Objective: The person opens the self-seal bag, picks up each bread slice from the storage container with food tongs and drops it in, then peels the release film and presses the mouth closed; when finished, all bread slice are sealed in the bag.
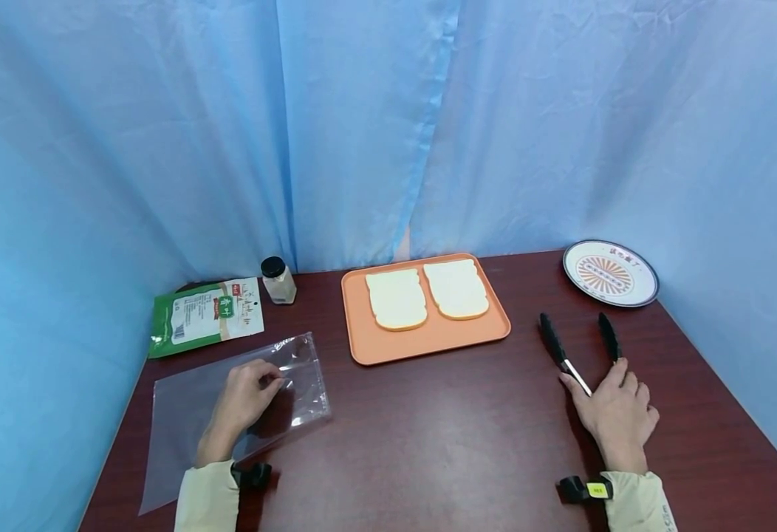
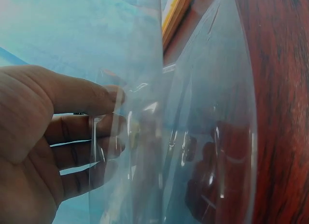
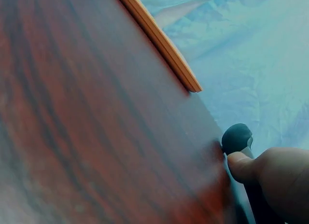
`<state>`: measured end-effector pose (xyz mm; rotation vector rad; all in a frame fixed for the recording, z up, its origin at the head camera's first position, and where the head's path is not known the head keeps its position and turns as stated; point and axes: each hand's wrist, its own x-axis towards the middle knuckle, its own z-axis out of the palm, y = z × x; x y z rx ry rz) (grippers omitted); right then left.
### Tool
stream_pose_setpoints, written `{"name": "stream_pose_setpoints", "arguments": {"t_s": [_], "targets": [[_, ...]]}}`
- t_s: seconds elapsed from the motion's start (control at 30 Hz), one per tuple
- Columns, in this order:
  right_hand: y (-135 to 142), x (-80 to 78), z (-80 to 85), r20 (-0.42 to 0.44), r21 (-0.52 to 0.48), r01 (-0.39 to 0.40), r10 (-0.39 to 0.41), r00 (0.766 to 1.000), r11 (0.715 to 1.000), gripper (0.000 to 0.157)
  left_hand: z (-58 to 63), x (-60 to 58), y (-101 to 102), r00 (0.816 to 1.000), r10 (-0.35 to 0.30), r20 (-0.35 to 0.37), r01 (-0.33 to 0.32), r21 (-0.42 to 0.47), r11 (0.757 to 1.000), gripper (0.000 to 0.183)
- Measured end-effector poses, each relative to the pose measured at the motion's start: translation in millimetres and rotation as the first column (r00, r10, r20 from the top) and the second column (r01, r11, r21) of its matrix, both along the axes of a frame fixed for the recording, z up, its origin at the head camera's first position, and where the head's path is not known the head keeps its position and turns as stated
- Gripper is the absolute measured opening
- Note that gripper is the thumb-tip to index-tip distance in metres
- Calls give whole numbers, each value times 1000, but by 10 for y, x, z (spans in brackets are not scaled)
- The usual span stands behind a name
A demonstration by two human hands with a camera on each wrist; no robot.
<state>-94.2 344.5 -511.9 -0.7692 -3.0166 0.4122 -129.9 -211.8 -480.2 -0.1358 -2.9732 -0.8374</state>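
Observation:
My left hand (image 1: 245, 399) pinches a clear plastic bag (image 1: 179, 421) near its upper edge. In the left wrist view the bag film (image 2: 212, 84) passes between thumb and fingertips, and a fold of it rises off the dark table. At the right, my right hand (image 1: 617, 417) grips metal tongs with black tips (image 1: 552, 340). The tips point away from me and stand spread apart. The thumb lies along one arm of the tongs (image 3: 237, 138) in the right wrist view; the palm hides their back end.
An orange tray (image 1: 422, 349) holding two bread slices (image 1: 396, 301) sits at the back middle. Left of it stand a black-capped jar (image 1: 278, 281) and a green-and-white packet (image 1: 205, 318). A patterned plate (image 1: 611, 273) lies at the back right. Blue curtains (image 1: 528, 111) enclose the table.

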Motion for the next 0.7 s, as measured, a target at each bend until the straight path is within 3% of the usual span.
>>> {"name": "stream_pose_setpoints", "arguments": {"t_s": [0.23,0.7], "targets": [[12,-3,35,-20,3,13,-13,1000,1000,115,-5,0,-9,1000,5,-7,-5,6,1000,5],[25,62,189,0,-135,100,-100,995,986,119,-16,1,-33,1000,0,-10,1,12,1000,4]]}}
